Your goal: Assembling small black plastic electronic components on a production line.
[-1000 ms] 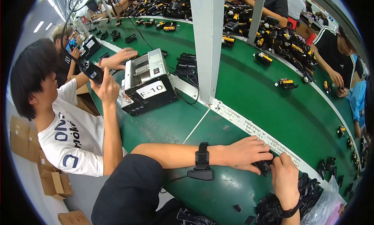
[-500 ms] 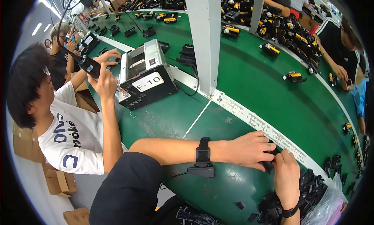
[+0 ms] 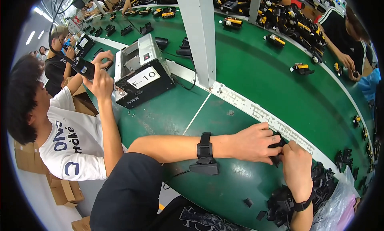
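My left hand reaches across from the left, fingers closed around a small black plastic part. On the part's other side, my right hand pinches the same piece, its fingers meeting the left fingertips. Most of the part is hidden by my fingers, so its exact kind cannot be made out. Both hands are just above the green table, beside its whitish metal strip. By my right wrist is a heap of black plastic parts, with a few loose pieces nearby.
A clear plastic bag lies at the lower right. Beyond the strip, a green conveyor carries black-and-yellow assemblies. A white post rises from the strip, near a boxy metal machine. A co-worker in white sits at left.
My view has shifted slightly, and my right hand has turned a little over the part. Both hands keep hold of it. Across the conveyor, another person's arm now reaches in at the far left.
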Available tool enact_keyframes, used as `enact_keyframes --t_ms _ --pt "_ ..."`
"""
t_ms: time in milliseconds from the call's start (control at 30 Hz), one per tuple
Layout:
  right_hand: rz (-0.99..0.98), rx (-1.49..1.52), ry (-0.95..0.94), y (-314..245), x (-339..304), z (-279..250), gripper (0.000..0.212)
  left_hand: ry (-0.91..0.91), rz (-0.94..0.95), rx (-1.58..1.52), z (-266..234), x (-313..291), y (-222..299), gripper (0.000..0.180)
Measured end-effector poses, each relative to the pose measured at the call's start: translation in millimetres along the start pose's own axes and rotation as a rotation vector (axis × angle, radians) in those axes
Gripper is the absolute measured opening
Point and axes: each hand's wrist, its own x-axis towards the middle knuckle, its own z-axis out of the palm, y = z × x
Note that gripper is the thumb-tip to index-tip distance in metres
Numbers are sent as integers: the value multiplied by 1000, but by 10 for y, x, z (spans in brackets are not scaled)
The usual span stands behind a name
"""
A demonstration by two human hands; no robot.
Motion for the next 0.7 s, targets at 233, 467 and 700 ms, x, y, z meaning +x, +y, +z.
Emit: enact_keyframes --t_ms 233,467,700 --pt "65 -5 80 29 -28 120 17 7 -31 112 53 -2 -25 51" --pt "119 44 -1 223 94 -20 21 82 -47 12 16 55 -176 47" --pt "342 -61 204 1108 410 104 17 -244 -482 981 -250 69 -1122 52"
